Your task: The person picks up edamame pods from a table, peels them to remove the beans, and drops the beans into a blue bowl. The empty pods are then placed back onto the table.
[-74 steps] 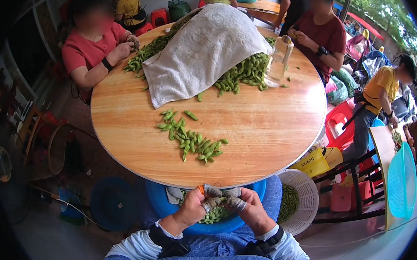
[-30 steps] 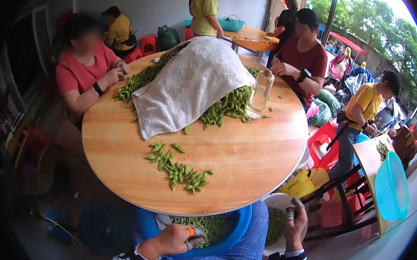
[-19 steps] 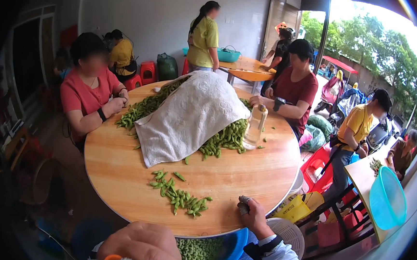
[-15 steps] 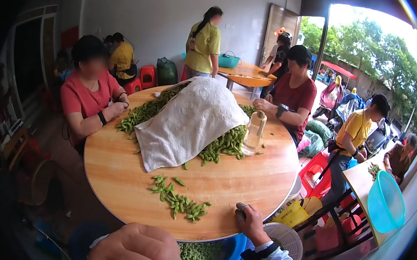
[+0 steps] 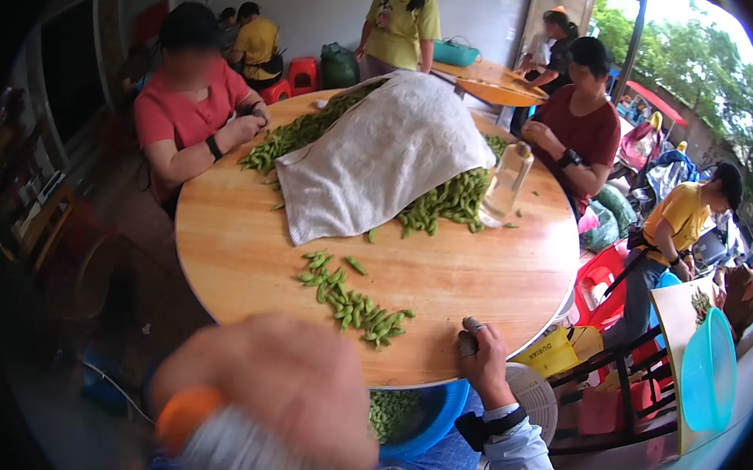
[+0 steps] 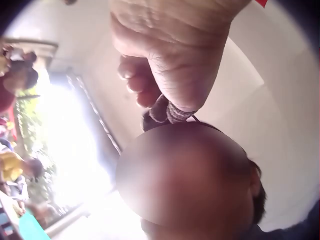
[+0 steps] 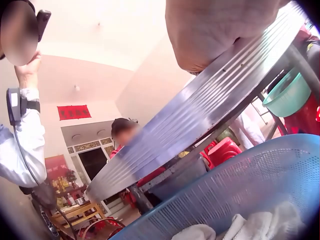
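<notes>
My left hand is raised close before the head camera, large and blurred, with an orange band and grey wrap on its digits. In the left wrist view its wrapped fingertips meet at the brow of a blurred head, beside a dark object; I cannot tell whether they pinch it. My right hand rests on the near edge of the round wooden table, its wrapped fingertips on the top. Loose green soybean pods lie left of it. Below, a blue basin holds shelled beans.
A white towel covers a big heap of pods beside a clear bottle. A white colander stands right of the basin. People sit on both sides of the table. A dark metal frame stands at the right.
Both hands were together over the basin. The left has risen to the head; the right has swung past the colander onto the table edge. The head view tipped up, then partly down.
</notes>
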{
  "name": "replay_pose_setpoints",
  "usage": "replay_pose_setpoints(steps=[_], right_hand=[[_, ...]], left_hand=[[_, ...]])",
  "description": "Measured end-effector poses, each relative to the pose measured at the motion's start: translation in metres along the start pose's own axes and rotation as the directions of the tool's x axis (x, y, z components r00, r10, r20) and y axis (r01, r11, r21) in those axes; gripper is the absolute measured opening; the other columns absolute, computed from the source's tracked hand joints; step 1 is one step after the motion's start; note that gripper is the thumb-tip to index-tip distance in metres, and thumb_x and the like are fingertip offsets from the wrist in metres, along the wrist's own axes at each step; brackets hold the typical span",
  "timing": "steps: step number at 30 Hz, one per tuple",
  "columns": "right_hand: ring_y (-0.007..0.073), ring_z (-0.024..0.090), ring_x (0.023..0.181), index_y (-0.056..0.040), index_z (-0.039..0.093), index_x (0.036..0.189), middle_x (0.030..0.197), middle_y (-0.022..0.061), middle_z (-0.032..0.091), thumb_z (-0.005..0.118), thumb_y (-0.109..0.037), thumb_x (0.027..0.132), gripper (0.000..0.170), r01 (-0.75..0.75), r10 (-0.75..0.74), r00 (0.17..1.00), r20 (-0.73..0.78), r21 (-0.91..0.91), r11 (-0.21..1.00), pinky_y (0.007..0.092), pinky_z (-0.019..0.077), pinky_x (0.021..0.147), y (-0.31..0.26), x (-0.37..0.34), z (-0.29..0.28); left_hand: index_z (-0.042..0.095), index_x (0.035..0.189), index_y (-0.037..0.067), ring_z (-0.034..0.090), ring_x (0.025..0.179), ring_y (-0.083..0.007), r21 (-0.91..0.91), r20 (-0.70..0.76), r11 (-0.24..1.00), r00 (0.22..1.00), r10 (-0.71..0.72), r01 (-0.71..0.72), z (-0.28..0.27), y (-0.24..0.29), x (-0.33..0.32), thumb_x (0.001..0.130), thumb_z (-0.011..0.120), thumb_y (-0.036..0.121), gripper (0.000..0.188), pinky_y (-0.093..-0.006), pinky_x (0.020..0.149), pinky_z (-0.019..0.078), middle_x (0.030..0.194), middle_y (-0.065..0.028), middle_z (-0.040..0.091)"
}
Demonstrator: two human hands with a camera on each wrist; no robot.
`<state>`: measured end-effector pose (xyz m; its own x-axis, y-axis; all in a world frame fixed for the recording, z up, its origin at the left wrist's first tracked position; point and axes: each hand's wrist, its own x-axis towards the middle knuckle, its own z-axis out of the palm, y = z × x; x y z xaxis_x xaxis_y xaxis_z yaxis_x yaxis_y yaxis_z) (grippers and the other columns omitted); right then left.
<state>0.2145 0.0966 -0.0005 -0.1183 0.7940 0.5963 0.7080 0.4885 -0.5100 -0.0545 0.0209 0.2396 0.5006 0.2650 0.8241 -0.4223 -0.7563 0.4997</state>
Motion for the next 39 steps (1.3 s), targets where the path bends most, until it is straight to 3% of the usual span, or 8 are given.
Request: replay_pose_setpoints(steps=[2, 3, 7, 13, 24, 29, 33, 39], right_hand=[[0.032, 0.052, 0.071, -0.0022, 0.058, 0.09, 0.075, 0.0156, 0.054, 0.057, -0.002, 0.069, 0.021, -0.015, 0.015, 1.0, 0.007, 0.019, 1.0, 0.0376, 0.0428, 0.062, -0.003, 0.001, -0.001], [0.032, 0.052, 0.071, -0.0022, 0.058, 0.09, 0.075, 0.0155, 0.054, 0.057, -0.002, 0.069, 0.021, -0.013, 0.013, 1.0, 0.006, 0.012, 1.0, 0.0377, 0.0428, 0.061, -0.004, 0.001, -0.001], [0.0319, 0.052, 0.07, -0.0018, 0.058, 0.089, 0.074, 0.0153, 0.054, 0.057, -0.002, 0.069, 0.021, 0.011, -0.011, 1.0, -0.009, -0.006, 1.0, 0.0376, 0.0428, 0.061, -0.004, 0.002, 0.001], [0.0316, 0.052, 0.069, -0.0013, 0.058, 0.088, 0.073, 0.0151, 0.053, 0.058, -0.004, 0.068, 0.02, 0.024, -0.024, 0.999, -0.033, 0.008, 1.0, 0.0377, 0.0427, 0.061, 0.0, 0.001, 0.001], [0.0311, 0.052, 0.068, -0.0012, 0.058, 0.087, 0.069, 0.0139, 0.052, 0.06, -0.005, 0.068, 0.019, 0.018, -0.018, 1.0, -0.01, -0.002, 1.0, 0.0378, 0.0425, 0.06, -0.001, 0.002, -0.001], [0.0276, 0.053, 0.069, -0.0007, 0.059, 0.09, 0.071, 0.012, 0.055, 0.06, -0.006, 0.07, 0.02, 0.007, -0.007, 1.0, 0.015, -0.011, 1.0, 0.0351, 0.0433, 0.06, -0.002, 0.001, -0.004], [0.0132, 0.055, 0.078, 0.0015, 0.057, 0.1, 0.081, 0.0051, 0.059, 0.057, -0.009, 0.079, 0.023, -0.505, 0.376, 0.863, 0.337, 0.579, 0.64, 0.0253, 0.0437, 0.066, -0.026, -0.017, -0.007], [0.0102, 0.051, 0.091, 0.0019, 0.047, 0.113, 0.099, 0.0032, 0.056, 0.051, -0.01, 0.084, 0.031, -0.729, 0.144, 0.684, 0.715, 0.67, 0.137, 0.0233, 0.0383, 0.083, -0.085, -0.034, -0.026]], left_hand=[[0.059, 0.08, 0.0, 0.056, 0.059, -0.0127, -0.002, -0.486, 0.91, 0.794, -0.364, 0.416, 0.012, -0.027, -0.034, 0.069, 0.064, 0.006, 0.013, -0.0241, 0.051, 0.0444, 0.075, -0.009, 0.06], [0.059, 0.083, 0.0, 0.056, 0.064, -0.01, 0.332, -0.439, 0.757, 0.803, -0.403, 0.562, -0.006, -0.047, -0.043, 0.072, 0.061, 0.004, 0.013, -0.0235, 0.057, 0.0449, 0.074, -0.0074, 0.061], [0.058, 0.09, 0.0, 0.057, 0.067, -0.0143, 0.251, -0.521, 0.503, 0.553, -0.65, 0.827, -0.049, -0.138, -0.116, 0.073, 0.058, 0.005, 0.018, -0.024, 0.063, 0.0444, 0.073, -0.0084, 0.06], [0.058, 0.089, 0.004, 0.055, 0.079, -0.0285, 0.814, -0.347, 0.164, 0.693, -0.632, 0.558, -0.075, -0.211, -0.14, 0.066, 0.06, 0.004, 0.023, -0.0339, 0.071, 0.0433, 0.086, -0.0151, 0.057], [0.057, 0.077, 0.001, 0.057, 0.072, -0.0312, 0.865, -0.403, -0.085, 0.585, -0.704, 0.494, -0.067, -0.222, -0.119, 0.062, 0.052, 0.0, 0.015, -0.0371, 0.064, 0.0448, 0.074, -0.0176, 0.057], [0.056, 0.078, 0.0, 0.051, 0.05, -0.0098, 0.246, -0.511, 0.414, 0.48, -0.713, 0.876, -0.036, -0.195, -0.117, 0.078, 0.055, 0.009, 0.009, -0.0233, 0.046, 0.0409, 0.063, -0.0056, 0.058], [0.055, 0.083, 0.001, 0.05, 0.054, -0.0067, -0.396, -0.298, 0.399, 0.295, -0.908, 0.827, 0.021, -0.146, -0.121, 0.082, 0.053, 0.008, 0.008, -0.018, 0.047, 0.04, 0.066, -0.0032, 0.058], [0.055, 0.078, 0.001, 0.051, 0.055, -0.0063, -0.519, -0.123, 0.293, 0.269, -0.955, 0.803, 0.086, -0.119, -0.149, 0.081, 0.055, 0.011, 0.011, -0.0173, 0.048, 0.0399, 0.067, -0.0029, 0.058]])
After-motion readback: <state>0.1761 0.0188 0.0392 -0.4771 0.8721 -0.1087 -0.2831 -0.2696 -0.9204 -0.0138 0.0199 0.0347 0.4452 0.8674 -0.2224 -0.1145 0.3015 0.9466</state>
